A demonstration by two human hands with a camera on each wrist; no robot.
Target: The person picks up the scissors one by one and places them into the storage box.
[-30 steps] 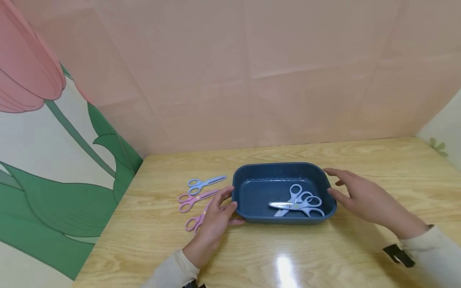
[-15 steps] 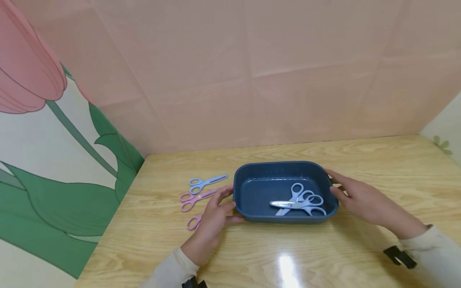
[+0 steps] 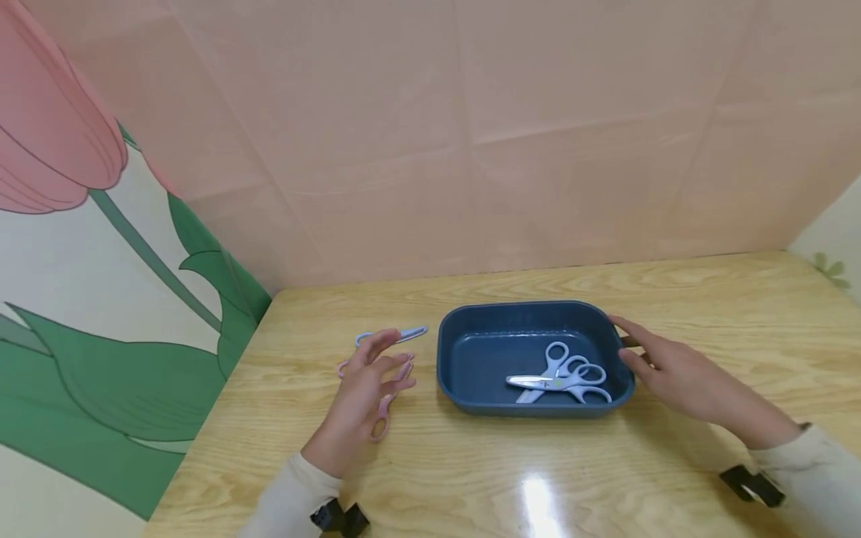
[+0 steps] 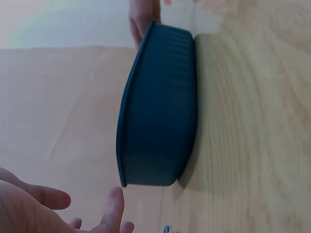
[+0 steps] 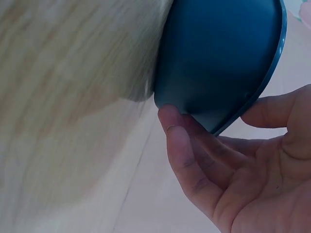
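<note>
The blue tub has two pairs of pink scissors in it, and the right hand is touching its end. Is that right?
Not quite: the scissors in the tub aren't pink. The head view shows that the two pairs of scissors in the blue tub are light blue. The right hand is touching its end, just as you said.

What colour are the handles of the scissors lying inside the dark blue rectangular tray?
The scissor handles are pale blue, seen best in the head view.

Gap between left fingers (image 3: 381, 341) and tray (image 3: 480, 362), scissors (image 3: 553, 385) blocking tray's right half
</note>
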